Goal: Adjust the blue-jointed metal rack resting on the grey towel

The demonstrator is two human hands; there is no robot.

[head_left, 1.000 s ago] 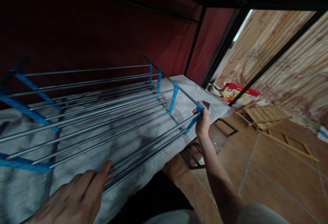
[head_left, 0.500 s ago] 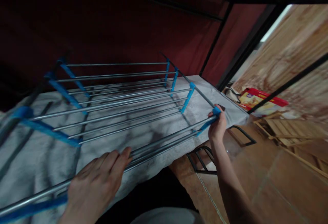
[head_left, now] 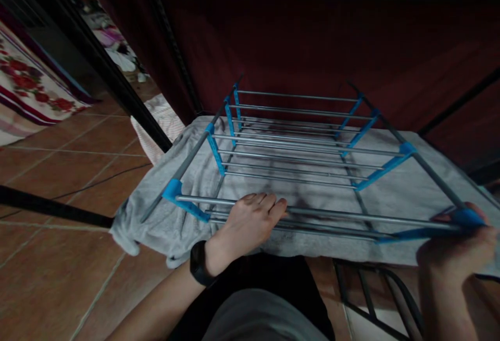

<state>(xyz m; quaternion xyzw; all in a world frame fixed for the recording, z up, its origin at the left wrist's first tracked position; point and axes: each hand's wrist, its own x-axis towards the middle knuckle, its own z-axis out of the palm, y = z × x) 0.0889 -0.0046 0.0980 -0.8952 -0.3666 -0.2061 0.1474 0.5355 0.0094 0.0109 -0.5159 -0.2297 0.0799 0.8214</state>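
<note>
Left hand point(head_left: 250, 221) lies flat, fingers spread, on the front rods of the metal rack point(head_left: 304, 153). Right hand point(head_left: 457, 247) is closed around its blue corner joint point(head_left: 466, 218). Rack sits on grey cloth point(head_left: 156, 211).

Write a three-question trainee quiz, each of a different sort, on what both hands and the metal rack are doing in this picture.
1. True or false: the left hand rests on the front rods of the rack.
2. Which part does the right hand hold? A) a blue corner joint B) a back rod C) the grey cloth
3. Fill in: the left wrist wears a black ____.

Key: 1 true; 2 A; 3 band.
</note>
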